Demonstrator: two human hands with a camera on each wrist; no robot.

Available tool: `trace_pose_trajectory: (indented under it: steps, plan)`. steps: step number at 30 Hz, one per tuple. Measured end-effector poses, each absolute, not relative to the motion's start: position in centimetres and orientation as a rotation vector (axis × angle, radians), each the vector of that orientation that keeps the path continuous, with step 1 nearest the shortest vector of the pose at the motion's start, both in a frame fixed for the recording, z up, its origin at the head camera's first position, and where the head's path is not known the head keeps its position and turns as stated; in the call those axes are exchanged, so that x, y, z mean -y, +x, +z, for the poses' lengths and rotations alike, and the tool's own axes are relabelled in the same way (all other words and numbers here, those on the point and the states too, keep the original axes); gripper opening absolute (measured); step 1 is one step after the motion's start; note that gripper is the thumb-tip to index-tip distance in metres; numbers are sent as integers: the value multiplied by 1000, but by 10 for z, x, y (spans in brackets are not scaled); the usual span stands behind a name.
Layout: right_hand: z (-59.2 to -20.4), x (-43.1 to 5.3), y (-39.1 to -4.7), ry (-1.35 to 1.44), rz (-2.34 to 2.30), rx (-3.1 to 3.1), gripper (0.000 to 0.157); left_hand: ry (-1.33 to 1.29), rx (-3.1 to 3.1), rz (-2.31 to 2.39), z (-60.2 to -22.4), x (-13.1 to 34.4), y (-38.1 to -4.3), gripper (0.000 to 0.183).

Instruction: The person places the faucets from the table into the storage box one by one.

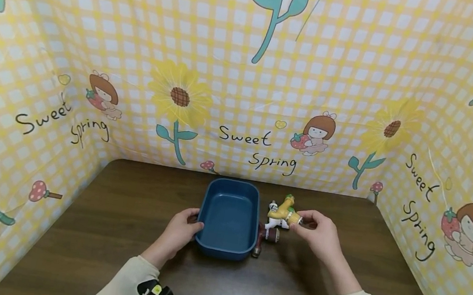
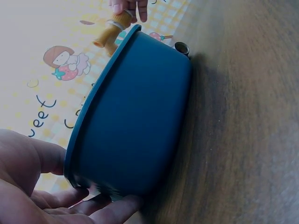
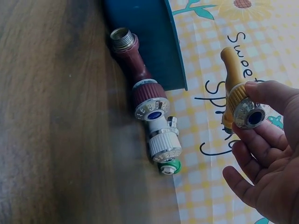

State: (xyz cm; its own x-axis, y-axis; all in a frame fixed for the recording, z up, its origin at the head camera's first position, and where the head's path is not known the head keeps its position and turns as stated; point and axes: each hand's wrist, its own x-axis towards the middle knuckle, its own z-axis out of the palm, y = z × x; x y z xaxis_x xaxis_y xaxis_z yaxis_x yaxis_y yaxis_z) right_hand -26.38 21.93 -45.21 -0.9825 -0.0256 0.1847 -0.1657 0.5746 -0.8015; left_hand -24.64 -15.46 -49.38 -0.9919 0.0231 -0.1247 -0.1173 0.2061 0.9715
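Yellow-checked cloth behind dark wooden table.

Left wrist view: the blue tray hides most of the dark red fitting. The left hand is cut off by the left edge, the right hand by the top edge. Head view: the yellow fitting partly covers the white fitting. Right wrist view: the tray is cut off at the top; the yellow fitting's ring markings are too small to read.
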Motion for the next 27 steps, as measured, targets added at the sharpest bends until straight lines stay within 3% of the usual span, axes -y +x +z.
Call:
trace_pose_trajectory:
  steps: [27]
  plan:
    - [-431,-202,-274,201,1383,2685,41,-104,-2373,1889,-493,154,-246,47]
